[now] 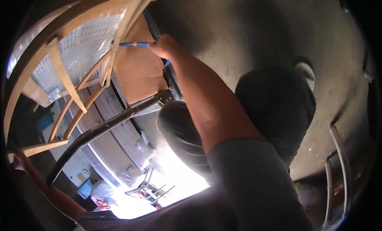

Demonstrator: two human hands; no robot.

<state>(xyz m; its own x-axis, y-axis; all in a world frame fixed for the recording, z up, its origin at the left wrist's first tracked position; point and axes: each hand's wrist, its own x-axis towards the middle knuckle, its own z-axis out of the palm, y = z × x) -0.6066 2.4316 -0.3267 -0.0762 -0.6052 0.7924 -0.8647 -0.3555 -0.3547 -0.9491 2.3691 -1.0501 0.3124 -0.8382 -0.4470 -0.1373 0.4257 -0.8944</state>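
My right hand (164, 46) reaches up and is closed around a thin blue tool (133, 44) with a yellow band. The tool's tip points left and touches a slat of a pale wooden crate frame (63, 78). Inside the frame sits a white perforated panel (85, 44) wrapped in clear plastic. A brown cardboard sheet (139, 70) leans against the frame just below my right hand. My left hand (18, 161) is at the dark left rim, at the end of the frame's lowest slat (39, 148). Its grip is too dark to make out.
A dark metal bar (105, 127) runs diagonally under the crate. My dark-trousered knee (278, 103) is at centre right over a grey concrete floor (246, 28). A metal tube frame (338, 151) stands at right. Wrapped packages (131, 139) and a small rack (147, 187) lie below.
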